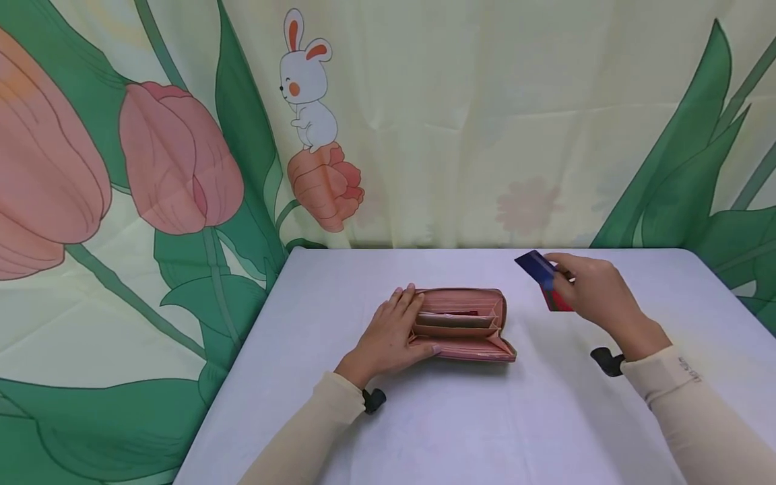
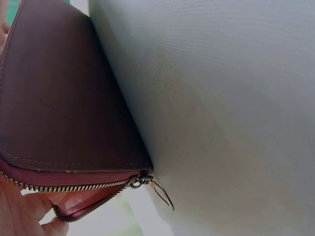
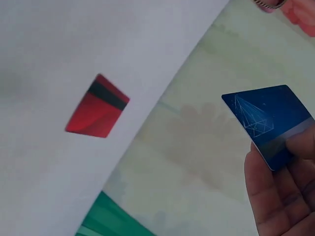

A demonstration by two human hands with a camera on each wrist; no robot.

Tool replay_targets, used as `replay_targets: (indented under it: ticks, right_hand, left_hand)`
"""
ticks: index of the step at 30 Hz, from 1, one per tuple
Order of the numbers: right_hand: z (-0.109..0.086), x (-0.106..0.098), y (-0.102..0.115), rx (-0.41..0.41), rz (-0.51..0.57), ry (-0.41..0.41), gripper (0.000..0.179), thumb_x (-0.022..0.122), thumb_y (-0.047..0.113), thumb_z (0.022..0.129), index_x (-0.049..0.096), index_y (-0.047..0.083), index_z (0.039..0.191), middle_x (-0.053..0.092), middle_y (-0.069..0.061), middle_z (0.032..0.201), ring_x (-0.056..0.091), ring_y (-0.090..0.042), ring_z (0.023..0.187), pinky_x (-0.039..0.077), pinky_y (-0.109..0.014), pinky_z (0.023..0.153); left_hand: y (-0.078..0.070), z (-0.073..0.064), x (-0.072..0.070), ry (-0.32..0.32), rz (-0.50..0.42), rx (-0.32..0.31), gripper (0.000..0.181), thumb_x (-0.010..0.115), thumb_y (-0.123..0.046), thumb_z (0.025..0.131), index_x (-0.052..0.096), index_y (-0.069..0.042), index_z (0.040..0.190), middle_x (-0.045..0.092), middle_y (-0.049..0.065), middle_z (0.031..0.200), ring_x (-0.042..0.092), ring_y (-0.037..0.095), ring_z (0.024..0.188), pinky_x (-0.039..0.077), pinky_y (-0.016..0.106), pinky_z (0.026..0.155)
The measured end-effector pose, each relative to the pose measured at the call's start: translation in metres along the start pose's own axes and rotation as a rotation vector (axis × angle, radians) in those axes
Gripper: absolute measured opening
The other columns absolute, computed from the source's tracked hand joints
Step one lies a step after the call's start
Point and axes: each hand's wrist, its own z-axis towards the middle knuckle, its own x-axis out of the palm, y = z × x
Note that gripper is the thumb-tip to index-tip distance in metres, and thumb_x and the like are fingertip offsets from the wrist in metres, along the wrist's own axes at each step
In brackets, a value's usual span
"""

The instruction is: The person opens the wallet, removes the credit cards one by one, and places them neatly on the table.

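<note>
A pink zip-around wallet (image 1: 463, 347) stands spread open on the table, its pleated pockets facing up. My left hand (image 1: 388, 333) holds its left end, the fingers along the back part and the thumb over the front edge. The left wrist view shows the wallet's dark outer cover (image 2: 64, 98) and brass zipper pull (image 2: 160, 191) up close. To the right of the wallet, my right hand (image 1: 597, 289) pinches a blue card (image 3: 266, 123) between thumb and fingers. A red card (image 3: 96, 110) with a black stripe lies on the table, partly hidden by that hand in the head view.
A white cloth covers the table (image 1: 473, 417). Behind it hangs a curtain (image 1: 436, 121) printed with tulips, leaves and a rabbit. Inside the wallet, some flat items (image 1: 451, 320) show in the middle pocket.
</note>
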Motion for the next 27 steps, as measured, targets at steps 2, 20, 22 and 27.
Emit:
replay_targets:
  ticks: [2, 20, 22, 27]
  right_hand:
    - [-0.004, 0.002, -0.013, 0.086, 0.013, 0.032, 0.038, 0.062, -0.008, 0.086, 0.068, -0.006, 0.124, 0.075, -0.024, 0.088, 0.069, -0.028, 0.067, 0.050, -0.035, 0.053]
    - [-0.029, 0.013, -0.105, 0.715, 0.129, 0.318, 0.051, 0.052, 0.008, 0.100, 0.045, -0.014, 0.145, 0.059, -0.040, 0.121, 0.058, -0.052, 0.103, 0.057, -0.049, 0.071]
    - [-0.033, 0.014, -0.111, 0.766, 0.149, 0.331, 0.052, 0.051, 0.009, 0.100, 0.044, -0.015, 0.145, 0.058, -0.040, 0.123, 0.057, -0.054, 0.107, 0.055, -0.053, 0.076]
    - [-0.041, 0.018, -0.122, 0.840, 0.194, 0.330, 0.054, 0.053, 0.008, 0.098, 0.044, -0.019, 0.144, 0.060, -0.040, 0.120, 0.057, -0.053, 0.107, 0.051, -0.058, 0.083]
  left_hand:
    - [0.001, 0.000, 0.000, 0.002, -0.005, -0.001, 0.105, 0.054, -0.075, 0.094, 0.016, -0.012, 0.168, 0.006, 0.008, 0.176, 0.006, 0.030, 0.162, 0.016, 0.051, 0.128]
    - [0.003, -0.002, 0.002, -0.006, -0.019, -0.010, 0.105, 0.055, -0.074, 0.094, 0.017, -0.011, 0.168, 0.008, 0.008, 0.176, 0.006, 0.030, 0.162, 0.017, 0.053, 0.128]
    - [0.003, -0.002, 0.003, -0.006, -0.016, -0.005, 0.105, 0.054, -0.074, 0.094, 0.017, -0.011, 0.168, 0.008, 0.008, 0.176, 0.007, 0.031, 0.162, 0.017, 0.053, 0.127]
    - [0.002, 0.000, 0.003, -0.009, -0.015, 0.003, 0.104, 0.054, -0.075, 0.094, 0.017, -0.011, 0.168, 0.008, 0.009, 0.176, 0.008, 0.031, 0.162, 0.018, 0.054, 0.127]
